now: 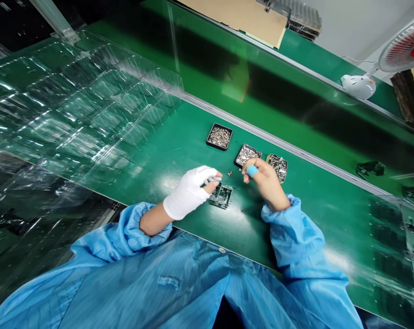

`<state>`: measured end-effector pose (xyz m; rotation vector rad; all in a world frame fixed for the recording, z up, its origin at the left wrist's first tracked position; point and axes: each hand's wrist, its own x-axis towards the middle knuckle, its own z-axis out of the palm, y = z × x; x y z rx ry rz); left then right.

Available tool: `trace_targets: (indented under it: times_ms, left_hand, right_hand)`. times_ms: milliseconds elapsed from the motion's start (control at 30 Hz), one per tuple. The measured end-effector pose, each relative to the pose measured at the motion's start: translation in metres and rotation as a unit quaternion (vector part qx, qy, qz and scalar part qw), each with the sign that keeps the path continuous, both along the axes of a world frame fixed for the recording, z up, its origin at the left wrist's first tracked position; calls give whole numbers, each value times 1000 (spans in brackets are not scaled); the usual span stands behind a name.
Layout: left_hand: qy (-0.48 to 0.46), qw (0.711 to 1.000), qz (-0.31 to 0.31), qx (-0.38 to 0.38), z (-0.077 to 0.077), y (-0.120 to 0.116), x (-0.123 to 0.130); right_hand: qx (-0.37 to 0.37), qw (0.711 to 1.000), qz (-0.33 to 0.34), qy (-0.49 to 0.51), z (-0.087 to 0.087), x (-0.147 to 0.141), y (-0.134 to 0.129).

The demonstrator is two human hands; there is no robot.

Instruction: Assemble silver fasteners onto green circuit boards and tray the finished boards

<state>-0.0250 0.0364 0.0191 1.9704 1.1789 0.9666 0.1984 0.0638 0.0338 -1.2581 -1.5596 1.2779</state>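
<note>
My left hand (192, 191), in a white glove with bare fingertips, is at the upper left edge of a green circuit board (222, 195) lying on the green table. Its thumb and fingers curve toward each other; whether they hold anything is too small to tell. My right hand (264, 182), bare with a blue wrap on one finger, is closed in a pinch in front of a black tray of small metal parts (247, 155). What it pinches, if anything, cannot be made out. A few loose metal bits (230, 173) lie between the hands.
Another black tray of metal parts (220, 136) stands farther left, and a yellowish tray (278, 168) is behind my right hand. Clear plastic trays (90, 100) cover the left side. More trays (392, 246) stand at the right. A fan (404, 45) is beyond the partition.
</note>
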Motion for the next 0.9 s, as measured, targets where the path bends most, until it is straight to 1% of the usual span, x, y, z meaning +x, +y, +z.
trace_targets:
  times_ms: [67, 100, 167, 267, 333, 400, 467, 500, 533, 567, 600, 633, 700, 767, 833, 900]
  left_hand:
    - [14, 999, -13, 40, 4, -4, 6]
    - [24, 998, -21, 57, 6, -6, 8]
    - [48, 995, -28, 86, 8, -9, 13]
    - [87, 988, -20, 125, 9, -13, 15]
    - [130, 977, -20, 166, 8, -17, 15]
    - [186, 957, -35, 218, 8, -21, 12]
    - [231, 935, -71, 259, 9, -25, 9]
    - [242, 928, -96, 265, 9, -27, 7]
    - [240, 927, -120, 262, 8, -28, 5]
    - [226, 932, -136, 250, 7, -29, 3]
    - [202, 943, -136, 229, 6, -28, 1]
    - [172, 956, -126, 200, 3, -27, 0]
    - [120, 980, -94, 129, -5, -24, -1]
    - [98, 990, -84, 51, -14, -21, 2]
    - [81, 992, -93, -6, -22, -20, 7]
    - [59, 994, -90, -27, -26, -22, 12]
  right_hand:
    - [-33, 997, 36, 57, 3, -18, -20]
    - [-41, 996, 40, 74, 3, -26, -30]
    - [-47, 994, 30, 98, 2, -36, -44]
    - [-56, 992, 22, 110, 0, -38, -54]
    - [-66, 993, 37, 96, 2, -34, -56]
    - [-64, 994, 63, 60, 6, -29, -59]
    - [-46, 994, 96, 9, 11, -24, -62]
    - [-32, 992, 117, -18, 13, -21, -64]
    - [-14, 990, 136, -41, 15, -19, -66]
    - [7, 987, 149, -61, 17, -17, -67]
    - [30, 985, 150, -78, 17, -15, -69]
    - [56, 985, 134, -91, 17, -13, -69]
    - [102, 986, 70, -110, 13, -10, -69]
    - [134, 983, 19, -123, 7, -8, -67]
    - [162, 976, 9, -145, -1, -10, -66]
    - [185, 967, 13, -173, -7, -12, -66]
